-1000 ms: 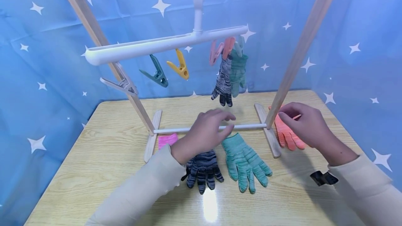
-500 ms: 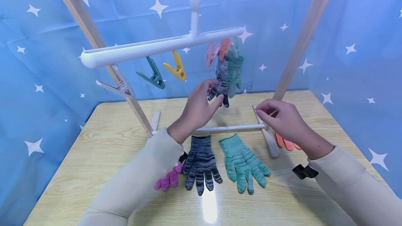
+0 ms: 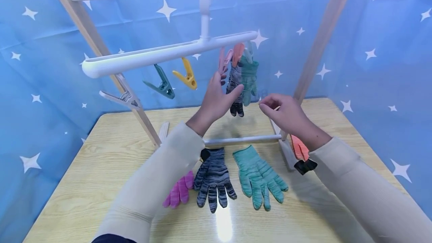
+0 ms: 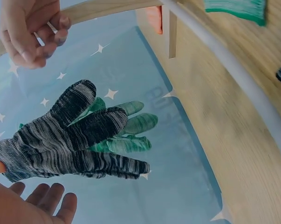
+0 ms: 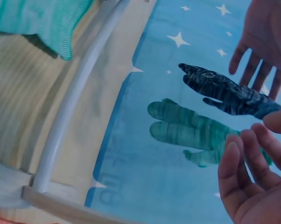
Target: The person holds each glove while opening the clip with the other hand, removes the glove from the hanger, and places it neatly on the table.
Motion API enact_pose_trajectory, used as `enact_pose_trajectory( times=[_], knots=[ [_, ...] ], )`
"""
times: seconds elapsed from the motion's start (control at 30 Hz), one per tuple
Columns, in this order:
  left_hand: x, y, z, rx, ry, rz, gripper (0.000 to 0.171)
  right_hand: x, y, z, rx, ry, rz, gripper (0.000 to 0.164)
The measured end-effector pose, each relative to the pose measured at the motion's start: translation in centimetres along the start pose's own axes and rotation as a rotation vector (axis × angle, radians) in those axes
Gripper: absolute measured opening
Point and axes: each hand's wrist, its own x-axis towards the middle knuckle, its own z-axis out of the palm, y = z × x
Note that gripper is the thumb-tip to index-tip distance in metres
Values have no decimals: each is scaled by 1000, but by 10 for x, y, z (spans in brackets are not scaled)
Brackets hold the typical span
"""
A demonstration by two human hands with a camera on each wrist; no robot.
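Observation:
A black-and-grey knit glove (image 3: 234, 81) hangs fingers down from an orange clothespin (image 3: 237, 53) on the white hanger (image 3: 162, 53). Right behind it hangs a green glove (image 3: 249, 76) under a pale green clothespin (image 3: 249, 50). My left hand (image 3: 216, 100) is raised beside the dark glove, fingers extended and thumb spread; in the left wrist view a gap shows between them. Its fingertips are close to a pink clothespin (image 3: 222, 61); whether they touch it I cannot tell. My right hand (image 3: 287, 112), fingers loosely bent and holding nothing, is right of the green glove.
Teal (image 3: 164, 83), yellow (image 3: 187, 74) and grey (image 3: 125, 95) clothespins hang at the hanger's left. A wooden rack (image 3: 320, 36) with white rods carries it. Dark (image 3: 215, 179), green (image 3: 260, 175), magenta (image 3: 180, 190) and orange (image 3: 299, 146) gloves lie on the table (image 3: 91, 175).
My left hand has risen from above the table to the hanging dark glove. My right hand has moved left and up, from over the orange glove towards the hanging gloves.

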Motion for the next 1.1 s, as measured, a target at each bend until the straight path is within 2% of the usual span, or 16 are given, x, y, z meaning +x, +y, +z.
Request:
enact_pose_trajectory(
  times=[0.1, 0.27, 0.37, 0.4, 0.57, 0.63, 0.83, 1.1],
  knots=[
    [5, 0, 1, -44, 4, 26, 91, 6, -4, 2, -2, 14, -15, 24],
    [15, -3, 4, -103, 48, 246, 106, 12, -12, 4, 11, 34, -40, 23],
    [17, -6, 6, -124, 59, 288, 107, 14, -14, 3, 11, 45, -59, 23],
    [17, -7, 6, -119, 60, 277, 107, 15, -15, 3, 15, 46, -65, 23],
    [13, -7, 8, -91, 52, 136, 103, 19, -19, 0, 23, 55, -59, 24],
    [12, -6, 8, -86, 41, 77, 95, 22, -21, -2, 23, 63, -51, 23],
    [11, -7, 9, -123, 25, 10, 52, 31, -31, -13, 38, 79, -34, 29],
    [4, -4, 11, -89, 41, -45, 39, 44, -47, -27, 118, 87, -29, 39]
  ],
)
